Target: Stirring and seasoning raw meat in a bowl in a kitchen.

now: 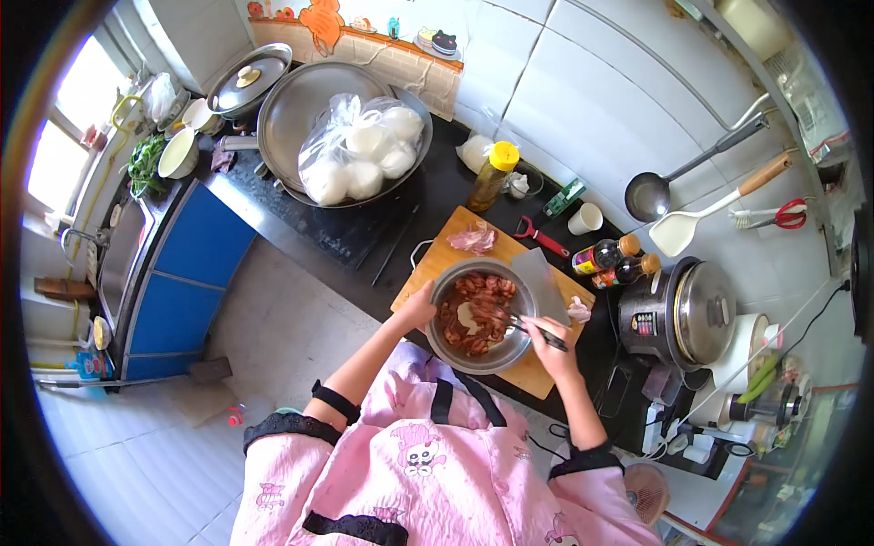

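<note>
My left hand (418, 307) grips the left rim of a round metal bowl (444, 360). Inside the bowl lie pieces of reddish-brown, sauce-coated meat (481, 297), with part of the bare bottom showing. In my right hand (554, 351) is a dark-handled metal utensil (544, 334), which looks like a fork; its far end is among the meat at the bowl's right side. The bowl rests on a wooden cutting board (437, 249). Raw pink meat (472, 237) lies on the board behind the bowl. A flat grey blade (546, 283), apparently a cleaver's, lies to its right; its handle cannot be made out.
A red-handled peeler (543, 237), a yellow-capped bottle (493, 176), a paper cup (585, 219) and sauce bottles (604, 255) stand or lie behind the board. At right is a rice cooker (683, 314). A wide pan (287, 136) carries bagged white buns (365, 153).
</note>
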Action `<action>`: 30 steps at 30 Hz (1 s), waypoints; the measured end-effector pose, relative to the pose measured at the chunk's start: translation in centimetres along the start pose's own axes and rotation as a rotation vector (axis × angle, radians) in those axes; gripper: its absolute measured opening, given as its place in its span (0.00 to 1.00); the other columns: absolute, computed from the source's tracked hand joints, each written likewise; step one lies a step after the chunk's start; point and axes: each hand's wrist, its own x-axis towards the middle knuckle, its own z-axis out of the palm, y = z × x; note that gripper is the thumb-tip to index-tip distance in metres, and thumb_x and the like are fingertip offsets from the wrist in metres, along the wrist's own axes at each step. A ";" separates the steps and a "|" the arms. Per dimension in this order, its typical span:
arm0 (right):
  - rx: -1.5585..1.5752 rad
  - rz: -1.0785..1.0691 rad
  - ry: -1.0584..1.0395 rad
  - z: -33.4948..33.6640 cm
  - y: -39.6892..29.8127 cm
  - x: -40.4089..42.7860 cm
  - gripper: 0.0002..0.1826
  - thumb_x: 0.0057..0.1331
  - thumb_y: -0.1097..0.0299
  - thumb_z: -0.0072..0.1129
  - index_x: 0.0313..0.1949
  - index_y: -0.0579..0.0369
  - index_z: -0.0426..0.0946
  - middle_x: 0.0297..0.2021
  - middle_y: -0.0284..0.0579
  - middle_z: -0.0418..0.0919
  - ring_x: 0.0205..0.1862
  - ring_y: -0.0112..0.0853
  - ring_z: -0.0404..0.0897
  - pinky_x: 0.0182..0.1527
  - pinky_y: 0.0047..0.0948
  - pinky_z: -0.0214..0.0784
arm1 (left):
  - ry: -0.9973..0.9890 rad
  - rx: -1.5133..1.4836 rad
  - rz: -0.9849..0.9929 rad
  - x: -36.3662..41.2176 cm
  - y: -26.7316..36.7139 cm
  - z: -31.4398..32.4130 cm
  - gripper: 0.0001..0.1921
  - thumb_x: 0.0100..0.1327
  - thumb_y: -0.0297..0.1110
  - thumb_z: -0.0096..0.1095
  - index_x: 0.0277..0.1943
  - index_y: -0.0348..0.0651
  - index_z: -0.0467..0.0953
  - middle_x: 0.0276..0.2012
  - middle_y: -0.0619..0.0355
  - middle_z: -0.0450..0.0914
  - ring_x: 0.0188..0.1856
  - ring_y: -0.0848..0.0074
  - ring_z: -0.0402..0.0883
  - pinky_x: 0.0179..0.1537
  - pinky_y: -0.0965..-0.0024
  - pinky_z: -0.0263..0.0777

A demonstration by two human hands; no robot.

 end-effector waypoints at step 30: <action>0.267 0.033 -0.092 1.2 -0.2 -0.7 0.08 0.64 0.78 0.52 0.40 0.66 0.79 0.32 0.48 0.82 0.34 0.29 0.83 0.37 0.23 0.75 | 0.054 0.036 0.061 0.2 0.6 0.6 0.33 0.53 0.21 0.45 0.65 0.41 0.54 0.49 0.35 0.74 0.43 0.48 0.81 0.26 0.57 0.82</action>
